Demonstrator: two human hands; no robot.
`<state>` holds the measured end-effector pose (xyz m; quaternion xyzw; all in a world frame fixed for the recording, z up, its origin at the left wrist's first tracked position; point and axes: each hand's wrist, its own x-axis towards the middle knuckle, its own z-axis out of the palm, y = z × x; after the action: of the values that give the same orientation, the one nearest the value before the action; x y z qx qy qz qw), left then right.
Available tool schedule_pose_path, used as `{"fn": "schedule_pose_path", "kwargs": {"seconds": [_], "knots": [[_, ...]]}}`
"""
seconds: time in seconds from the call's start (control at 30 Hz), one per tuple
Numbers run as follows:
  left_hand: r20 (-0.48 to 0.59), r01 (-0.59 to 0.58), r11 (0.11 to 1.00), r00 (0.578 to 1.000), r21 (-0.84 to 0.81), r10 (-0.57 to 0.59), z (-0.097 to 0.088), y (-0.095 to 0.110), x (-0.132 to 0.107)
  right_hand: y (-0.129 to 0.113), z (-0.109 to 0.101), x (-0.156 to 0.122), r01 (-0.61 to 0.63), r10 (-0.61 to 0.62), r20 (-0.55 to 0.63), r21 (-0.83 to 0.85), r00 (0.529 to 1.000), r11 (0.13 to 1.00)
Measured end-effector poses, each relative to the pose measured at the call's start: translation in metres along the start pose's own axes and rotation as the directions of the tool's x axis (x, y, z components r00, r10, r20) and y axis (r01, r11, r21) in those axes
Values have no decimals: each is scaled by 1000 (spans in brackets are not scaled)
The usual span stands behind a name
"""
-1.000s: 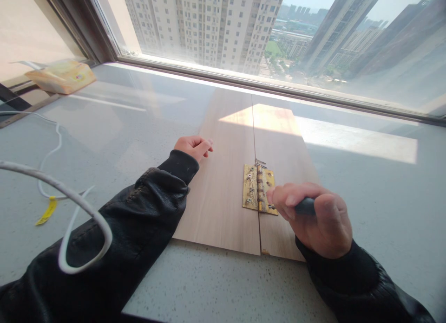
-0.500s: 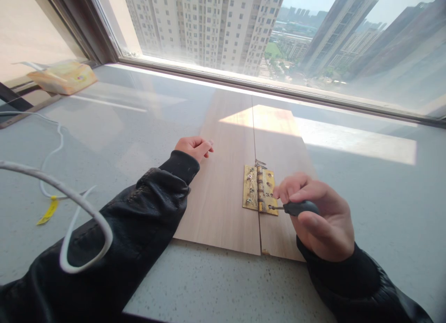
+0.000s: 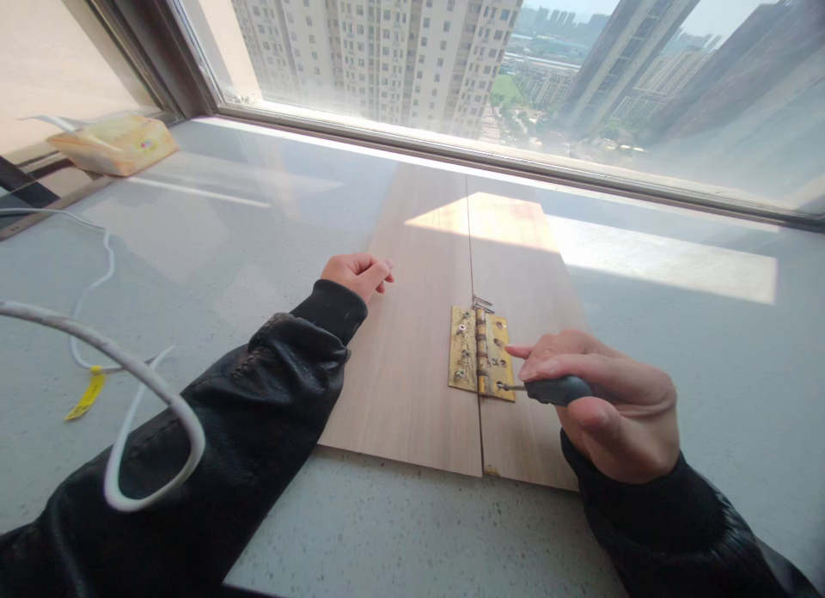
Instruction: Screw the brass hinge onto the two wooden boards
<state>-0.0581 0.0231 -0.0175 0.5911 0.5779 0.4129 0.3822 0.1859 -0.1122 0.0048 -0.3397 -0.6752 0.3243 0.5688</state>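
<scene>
My right hand is closed around the dark handle of a screwdriver. The screwdriver lies nearly flat, its tip at a screw in the lowest hole of the right leaf of a worn brass hinge. Screws also sit in the hinge's left leaf. The hinge spans the seam between a left wooden board and a right wooden board. Above the hinge, several small loose screws lie by the seam. My left hand rests closed at the left board's edge; whatever its fingers pinch, if anything, is too small to make out.
The boards lie on a speckled pale countertop below a window. A white cable with a yellow tag loops over my left sleeve. A yellowish tissue packet sits at the back left.
My right hand has shifted slightly right and its fingers have changed position on the screwdriver handle, the index finger now reaching toward the hinge. My left hand stays in place.
</scene>
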Motion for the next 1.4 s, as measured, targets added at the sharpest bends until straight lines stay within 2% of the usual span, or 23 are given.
{"fn": "schedule_pose_path", "kwargs": {"seconds": [0.17, 0.37, 0.43, 0.6, 0.83, 1.1, 1.2, 1.4], "knots": [[4, -4, 1000, 1000, 3, 4, 0, 0, 0, 2, -4, 1, -9, 8, 50, 9, 999, 1000], [0, 4, 1000, 1000, -2, -4, 0, 1, -1, 5, -4, 5, -71, 37, 194, 173, 980, 982], [1, 3, 1000, 1000, -1, -3, 0, 1, -1, 5, -1, 4, -106, 57, 210, 231, 976, 967], [0, -3, 1000, 1000, 3, 3, -1, 2, -1, 3, 5, 0, -162, 122, 159, 274, 980, 948], [5, -6, 1000, 1000, 3, 6, -1, 3, -1, 3, 12, -2, -75, 71, 28, 188, 997, 979], [4, -10, 1000, 1000, 1, 10, 0, 2, -1, 6, 8, -4, -30, 32, -45, 53, 998, 998], [0, -2, 1000, 1000, 9, 2, 0, 2, -1, 8, 7, -2, -37, 37, -1, 52, 999, 998], [2, -7, 1000, 1000, -3, 7, 0, 2, -1, 9, 2, 5, -94, 68, 159, 158, 985, 983]]}}
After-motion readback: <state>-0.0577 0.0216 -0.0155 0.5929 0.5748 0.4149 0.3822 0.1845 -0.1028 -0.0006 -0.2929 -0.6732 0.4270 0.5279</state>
